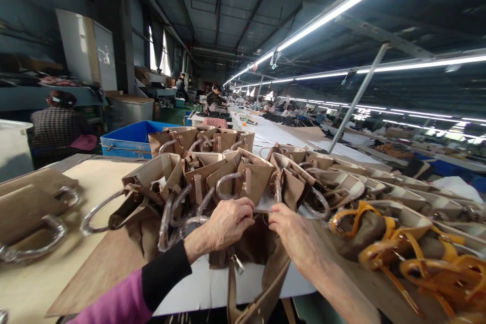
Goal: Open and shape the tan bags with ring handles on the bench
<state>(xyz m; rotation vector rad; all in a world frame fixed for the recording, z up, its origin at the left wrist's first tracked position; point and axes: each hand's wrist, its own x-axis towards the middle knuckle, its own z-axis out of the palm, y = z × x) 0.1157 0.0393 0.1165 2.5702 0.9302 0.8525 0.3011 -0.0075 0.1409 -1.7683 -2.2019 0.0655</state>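
Left hand (pixel 227 223) and right hand (pixel 294 230) pinch a bag (pixel 260 240) (a brown one).

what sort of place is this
Most likely a bag factory or workshop: rows of similar tan handbags crowd the worktable, several with plastic-wrapped handles, and long strip lights run across a big hall with other people in it.
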